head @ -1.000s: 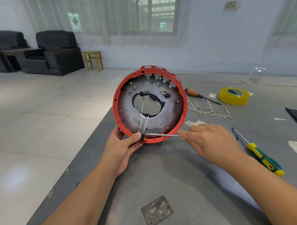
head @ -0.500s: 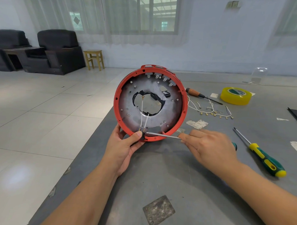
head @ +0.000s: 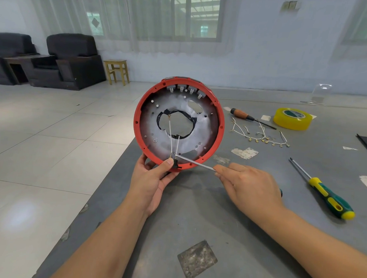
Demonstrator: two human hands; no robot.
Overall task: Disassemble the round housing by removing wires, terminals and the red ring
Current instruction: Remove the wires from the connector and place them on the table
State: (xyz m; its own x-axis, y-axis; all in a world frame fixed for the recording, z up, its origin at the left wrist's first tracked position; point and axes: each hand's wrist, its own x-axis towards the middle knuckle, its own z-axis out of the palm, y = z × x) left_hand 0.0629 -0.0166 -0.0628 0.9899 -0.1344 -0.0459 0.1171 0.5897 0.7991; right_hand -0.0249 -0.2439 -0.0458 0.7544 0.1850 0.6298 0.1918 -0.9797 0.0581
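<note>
A single wide-angle view looks from the person's head, forward and down along both forearms. It sits close over the grey desk (head: 248,224), whose near edge runs off the bottom, and faces a far wall with a window (head: 195,16) beyond tiled floor.

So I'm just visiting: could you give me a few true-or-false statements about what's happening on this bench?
1. The left hand holds the round housing upright on its edge. True.
2. The right hand holds the green and yellow screwdriver. False: that one lies on the table; the hand holds a thin metal tool.
3. Two white wires are still in the housing. True.
4. The yellow tape roll sits inside the housing. False: it lies on the table, apart.
</note>
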